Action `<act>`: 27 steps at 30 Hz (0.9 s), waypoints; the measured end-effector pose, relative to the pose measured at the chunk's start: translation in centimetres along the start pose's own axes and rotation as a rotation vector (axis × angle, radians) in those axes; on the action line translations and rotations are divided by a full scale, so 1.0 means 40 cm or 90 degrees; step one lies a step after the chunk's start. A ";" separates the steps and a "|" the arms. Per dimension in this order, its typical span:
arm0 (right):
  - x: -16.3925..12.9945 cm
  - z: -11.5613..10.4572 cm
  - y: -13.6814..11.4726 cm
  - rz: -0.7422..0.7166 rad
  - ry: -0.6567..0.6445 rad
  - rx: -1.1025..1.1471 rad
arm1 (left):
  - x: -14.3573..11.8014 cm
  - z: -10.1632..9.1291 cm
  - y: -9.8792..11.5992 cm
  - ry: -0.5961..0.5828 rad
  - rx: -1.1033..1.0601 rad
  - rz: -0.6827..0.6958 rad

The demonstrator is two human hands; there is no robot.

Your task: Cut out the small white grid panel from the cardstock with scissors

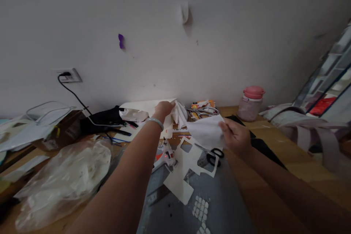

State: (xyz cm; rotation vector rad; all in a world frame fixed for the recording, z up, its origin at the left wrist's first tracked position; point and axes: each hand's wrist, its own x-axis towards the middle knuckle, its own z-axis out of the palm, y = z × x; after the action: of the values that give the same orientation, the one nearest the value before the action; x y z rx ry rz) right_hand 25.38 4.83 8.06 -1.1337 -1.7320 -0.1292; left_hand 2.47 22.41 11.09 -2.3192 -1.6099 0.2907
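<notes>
At the back of the table my left hand (163,108), with a pale bangle on its wrist, closes on the edge of large white sheets (142,106) by the wall. My right hand (237,136) pinches a smaller white sheet (206,131), held up above the table. Below it, black-handled scissors (214,156) lie on a cut-out sheet of white card (179,186). A white glue gun (166,155) rests beside the card, its small red light glowing. Nearer me sits a cluster of small white pieces (200,207) on a grey mat (225,204).
To the left are a crumpled plastic bag (68,179), a cardboard box (59,137) and a black pouch (101,119). A pink-lidded jar (250,104) stands at the back right. Rolled pale strips (309,128) lie at the far right. A cord runs from a wall socket (68,75).
</notes>
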 end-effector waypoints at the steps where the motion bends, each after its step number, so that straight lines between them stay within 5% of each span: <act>1: -0.002 -0.033 -0.015 0.004 0.002 0.018 | -0.008 -0.001 0.003 0.002 -0.002 -0.003; 4: -0.011 -0.113 -0.069 0.004 -0.028 0.077 | -0.041 0.001 0.008 0.010 -0.011 -0.005; 8: -0.025 -0.146 -0.126 0.020 -0.184 0.149 | -0.098 0.014 0.001 0.015 -0.038 0.017; 15: -0.083 -0.011 -0.123 0.138 -0.448 0.041 | -0.244 0.009 0.045 0.078 -0.112 0.025; 18: -0.120 0.049 -0.109 0.280 -0.521 -0.011 | -0.375 0.023 0.112 0.167 -0.304 0.166; 20: -0.144 0.074 -0.102 0.254 -0.503 -0.005 | -0.477 0.047 0.159 0.219 -0.416 0.293; 22: -0.164 0.087 -0.100 0.206 -0.460 -0.025 | -0.564 0.078 0.197 0.185 -0.466 0.426; 27: -0.201 0.085 -0.102 0.167 -0.358 -0.053 | -0.648 0.155 0.233 0.120 -0.468 0.512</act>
State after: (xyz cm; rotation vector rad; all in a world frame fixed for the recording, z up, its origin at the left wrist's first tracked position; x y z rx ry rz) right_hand 20.41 -0.53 1.78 -1.5498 -2.0510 0.3108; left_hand -0.54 -4.08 1.82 -3.3346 -0.6585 -0.4305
